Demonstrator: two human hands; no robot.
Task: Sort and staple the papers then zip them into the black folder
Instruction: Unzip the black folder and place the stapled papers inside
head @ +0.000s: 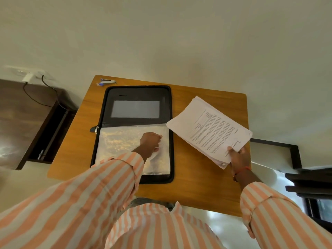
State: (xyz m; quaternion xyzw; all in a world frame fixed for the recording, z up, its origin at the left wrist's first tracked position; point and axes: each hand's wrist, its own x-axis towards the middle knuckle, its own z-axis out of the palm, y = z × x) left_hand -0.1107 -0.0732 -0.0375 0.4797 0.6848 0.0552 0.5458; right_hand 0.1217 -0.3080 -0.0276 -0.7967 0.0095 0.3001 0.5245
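paper stack, floppy, likely sags and fans: right hand pinches its near corner beside the open black folder; support underneath. left hand curled on clear sleeve, grip unclear.

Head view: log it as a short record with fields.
black folder: open flat on the table
clear sleeves: in the folder's near half
left hand: grips the clear sleeves
right hand: holds the papers by their near corner
papers: one stack, right of the folder
stapler: far left corner of the table, untouched
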